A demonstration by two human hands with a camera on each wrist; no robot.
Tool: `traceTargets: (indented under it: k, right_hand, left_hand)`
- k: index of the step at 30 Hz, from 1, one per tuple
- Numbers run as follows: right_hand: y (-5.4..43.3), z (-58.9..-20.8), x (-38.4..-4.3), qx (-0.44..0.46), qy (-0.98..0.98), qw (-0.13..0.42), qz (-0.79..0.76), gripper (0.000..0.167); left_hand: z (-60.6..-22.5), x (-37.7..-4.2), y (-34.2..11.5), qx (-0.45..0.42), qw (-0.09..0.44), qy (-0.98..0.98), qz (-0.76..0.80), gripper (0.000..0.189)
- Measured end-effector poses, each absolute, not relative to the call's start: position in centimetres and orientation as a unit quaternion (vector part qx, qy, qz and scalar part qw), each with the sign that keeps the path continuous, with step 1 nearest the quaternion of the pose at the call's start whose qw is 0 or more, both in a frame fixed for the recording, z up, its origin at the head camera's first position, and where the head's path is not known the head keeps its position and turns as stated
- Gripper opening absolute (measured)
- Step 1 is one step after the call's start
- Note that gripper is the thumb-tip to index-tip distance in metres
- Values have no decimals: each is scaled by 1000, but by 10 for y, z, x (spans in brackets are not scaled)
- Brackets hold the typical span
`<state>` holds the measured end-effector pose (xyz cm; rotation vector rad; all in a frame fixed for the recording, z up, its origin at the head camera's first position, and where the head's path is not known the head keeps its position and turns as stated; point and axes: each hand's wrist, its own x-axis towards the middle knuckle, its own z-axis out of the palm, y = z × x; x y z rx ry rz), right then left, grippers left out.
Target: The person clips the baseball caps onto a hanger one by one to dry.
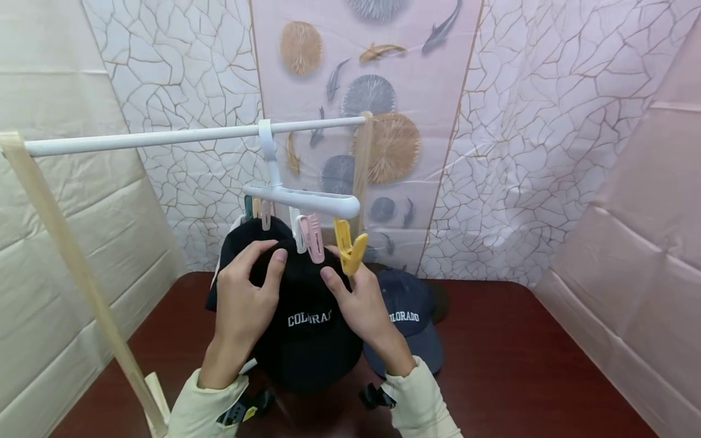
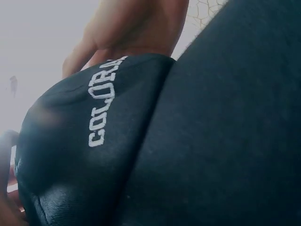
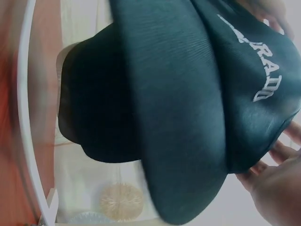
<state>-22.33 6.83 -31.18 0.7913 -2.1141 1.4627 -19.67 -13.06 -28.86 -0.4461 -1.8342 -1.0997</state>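
Note:
A black cap [image 1: 306, 350] with white COLORADO lettering is held up between both hands, its brim facing down. My left hand [image 1: 245, 304] grips its left side, and my right hand [image 1: 366, 301] grips its right side; some fingers are hidden behind the crown. Above it hangs a pale blue hanger [image 1: 312, 198] with clothespins. A pink clothespin [image 1: 313, 240] and a white clothespin [image 1: 297, 230] overlap the top of the cap; whether they clamp it cannot be told. The yellow clothespin [image 1: 349, 248] is beside the right fingers. In the right wrist view the brim [image 3: 176, 108] fills the middle.
Another dark cap [image 1: 234, 243] hangs behind, below more clothespins [image 1: 266, 214]. A white rail [image 1: 148, 141] on wooden posts [image 1: 71, 255] carries the hanger. On the brown table [image 1: 504, 365], a navy COLORADO cap [image 1: 408, 340] lies at right, partly covering a darker item.

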Motion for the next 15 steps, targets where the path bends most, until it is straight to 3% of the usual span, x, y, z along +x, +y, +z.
traceTargets:
  k: [4, 9, 15]
  right_hand:
    - [70, -322, -230, 285, -773, 225, 521, 51]
    - [84, -327, -243, 266, -793, 216, 504, 62]
    - [110, -331, -262, 211, -806, 204, 514, 44]
  left_hand:
    - [-293, -195, -134, -168, 446, -762, -440, 29]
    - [-292, -195, -136, -177, 439, -764, -438, 28]
    - [-289, -196, -136, -184, 419, -773, -439, 28]
